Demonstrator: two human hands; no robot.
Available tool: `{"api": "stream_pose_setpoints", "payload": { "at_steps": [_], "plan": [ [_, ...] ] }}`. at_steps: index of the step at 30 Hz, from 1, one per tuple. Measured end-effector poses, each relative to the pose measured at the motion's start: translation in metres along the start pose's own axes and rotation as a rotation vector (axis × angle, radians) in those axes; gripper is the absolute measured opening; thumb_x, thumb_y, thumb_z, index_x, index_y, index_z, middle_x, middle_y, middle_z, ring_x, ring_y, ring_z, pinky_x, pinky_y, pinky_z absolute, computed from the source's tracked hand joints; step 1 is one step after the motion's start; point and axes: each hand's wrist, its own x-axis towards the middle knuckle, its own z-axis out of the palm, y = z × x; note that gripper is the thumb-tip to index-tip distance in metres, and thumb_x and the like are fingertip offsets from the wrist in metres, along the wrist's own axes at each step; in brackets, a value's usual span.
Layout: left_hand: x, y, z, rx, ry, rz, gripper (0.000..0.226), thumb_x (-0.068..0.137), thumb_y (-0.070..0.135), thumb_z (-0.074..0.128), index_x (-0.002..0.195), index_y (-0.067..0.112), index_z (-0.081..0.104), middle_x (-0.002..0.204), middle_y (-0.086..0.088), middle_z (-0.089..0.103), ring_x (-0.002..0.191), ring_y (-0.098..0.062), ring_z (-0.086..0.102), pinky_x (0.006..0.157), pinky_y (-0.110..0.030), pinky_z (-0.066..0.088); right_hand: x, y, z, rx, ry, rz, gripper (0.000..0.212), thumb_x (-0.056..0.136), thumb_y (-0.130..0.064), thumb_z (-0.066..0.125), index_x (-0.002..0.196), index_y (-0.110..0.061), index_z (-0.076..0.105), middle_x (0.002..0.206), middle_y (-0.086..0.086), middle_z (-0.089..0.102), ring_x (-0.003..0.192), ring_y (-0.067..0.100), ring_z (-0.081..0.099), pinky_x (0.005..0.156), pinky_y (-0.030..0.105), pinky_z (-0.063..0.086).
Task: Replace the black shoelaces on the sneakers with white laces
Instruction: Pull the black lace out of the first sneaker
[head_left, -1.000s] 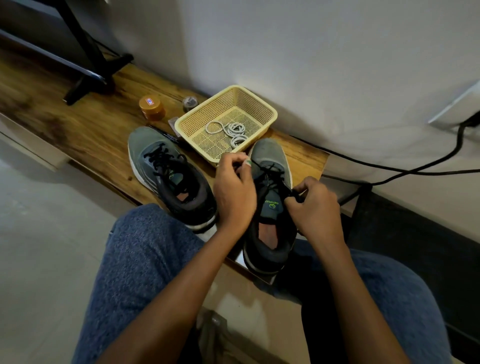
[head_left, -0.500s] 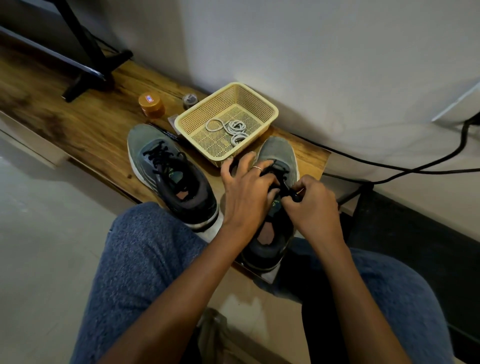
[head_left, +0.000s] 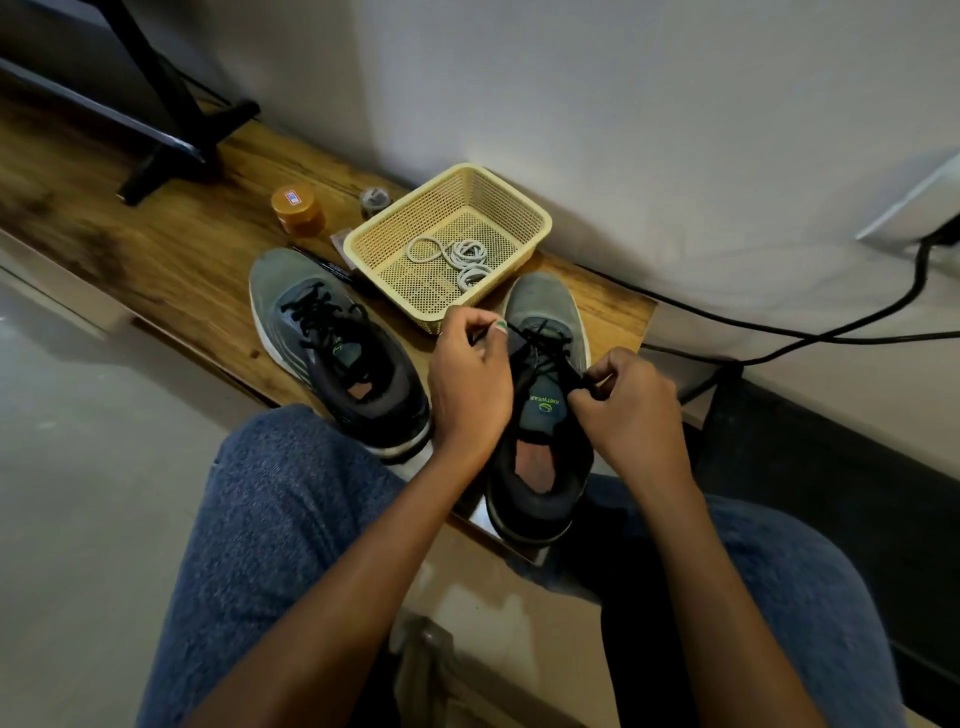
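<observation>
Two grey sneakers stand on a low wooden bench (head_left: 171, 260). The left sneaker (head_left: 332, 348) keeps its black lace tied. Over the right sneaker (head_left: 545, 415), my left hand (head_left: 470, 384) pinches one end of its black lace (head_left: 540, 343) near the toe side, pulled out to the left. My right hand (head_left: 631, 410) pinches the other part of that lace at the shoe's right edge. White laces (head_left: 457, 257) lie coiled in a yellow mesh basket (head_left: 524, 208) just behind the shoes.
An orange-lidded jar (head_left: 297, 208) and a small tape roll (head_left: 375, 200) sit left of the basket; a pen (head_left: 332, 270) lies beside it. A black stand (head_left: 176, 124) occupies the bench's far left. Black cables (head_left: 831, 332) run along the wall at right. My knees flank the bench.
My left hand lifted off the shoe's tongue and drew the black lace out to the left. My right hand stayed at the shoe's right side, holding the lace.
</observation>
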Motion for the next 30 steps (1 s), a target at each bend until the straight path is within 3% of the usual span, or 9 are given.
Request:
{"api": "stream_pose_setpoints", "payload": {
  "at_steps": [5,9,13,18,20,23,26,28,30],
  "plan": [
    [-0.009,0.003,0.0,0.477,-0.109,0.424,0.039,0.086,0.031,0.061,0.124,0.03,0.051,0.122,0.011,0.058,0.121,-0.016,0.045,0.101,-0.04,0.03,0.0,-0.001,0.0,-0.01,-0.004,-0.022,0.011,0.082,-0.018,0.065,0.089,-0.013,0.057,0.087,0.007,0.063,0.078,0.024,0.059,0.067,0.04,0.054],
    [-0.007,-0.014,0.007,0.829,-0.23,0.629,0.027,0.072,0.035,0.074,0.099,0.03,0.072,0.126,0.008,0.062,0.129,-0.022,0.038,0.103,-0.049,0.019,-0.001,-0.002,0.0,-0.011,-0.015,-0.033,0.01,0.082,-0.018,0.064,0.086,-0.013,0.056,0.084,0.007,0.062,0.076,0.025,0.059,0.066,0.042,0.054],
    [-0.005,-0.017,0.007,0.765,-0.16,0.69,0.006,0.078,0.031,0.074,0.084,0.029,0.072,0.107,0.01,0.069,0.117,-0.02,0.052,0.102,-0.045,0.017,-0.002,-0.003,0.001,-0.013,-0.014,-0.03,0.011,0.082,-0.018,0.065,0.088,-0.013,0.058,0.084,0.007,0.062,0.077,0.024,0.06,0.068,0.044,0.055],
    [-0.009,-0.007,0.006,0.594,-0.14,0.574,0.008,0.091,0.029,0.061,0.093,0.026,0.068,0.096,0.01,0.07,0.1,-0.012,0.061,0.107,-0.039,0.018,-0.002,-0.002,0.001,0.016,-0.012,-0.012,0.01,0.082,-0.017,0.065,0.087,-0.014,0.058,0.084,0.007,0.063,0.075,0.024,0.061,0.067,0.043,0.056],
    [-0.008,-0.007,0.004,0.459,-0.122,0.473,0.008,0.094,0.028,0.058,0.096,0.025,0.065,0.095,0.01,0.07,0.094,-0.011,0.063,0.108,-0.041,0.028,-0.001,-0.001,0.0,0.018,-0.009,0.001,0.009,0.081,-0.017,0.065,0.086,-0.013,0.058,0.083,0.008,0.063,0.077,0.026,0.061,0.068,0.043,0.055],
    [-0.002,-0.003,0.0,0.205,-0.022,0.323,0.007,0.095,0.023,0.056,0.099,0.021,0.061,0.097,0.011,0.068,0.089,-0.006,0.062,0.089,-0.035,0.048,0.001,-0.001,-0.003,0.01,-0.011,0.015,0.01,0.082,-0.017,0.065,0.088,-0.011,0.059,0.082,0.007,0.062,0.078,0.027,0.06,0.069,0.041,0.054],
    [0.0,0.003,-0.003,0.043,0.022,0.105,0.007,0.095,0.019,0.056,0.101,0.019,0.059,0.1,0.006,0.066,0.086,0.002,0.06,0.072,-0.013,0.046,0.001,0.001,-0.004,0.003,-0.019,0.017,0.009,0.083,-0.017,0.065,0.09,-0.013,0.059,0.084,0.007,0.062,0.08,0.025,0.06,0.069,0.04,0.054],
    [-0.001,0.003,-0.002,0.089,0.0,0.076,0.009,0.094,0.022,0.055,0.103,0.023,0.056,0.1,0.005,0.065,0.092,-0.01,0.063,0.079,-0.024,0.05,0.0,0.001,-0.004,-0.015,-0.019,0.006,0.01,0.083,-0.017,0.064,0.09,-0.013,0.059,0.085,0.007,0.063,0.079,0.025,0.06,0.07,0.041,0.054],
    [-0.003,0.001,0.0,0.264,-0.03,0.197,0.023,0.091,0.028,0.055,0.114,0.028,0.052,0.111,0.008,0.062,0.108,-0.017,0.056,0.098,-0.041,0.042,0.0,0.0,-0.004,-0.019,-0.013,-0.011,0.01,0.083,-0.017,0.065,0.09,-0.013,0.059,0.086,0.007,0.064,0.079,0.025,0.061,0.07,0.041,0.055]
  ]
}}
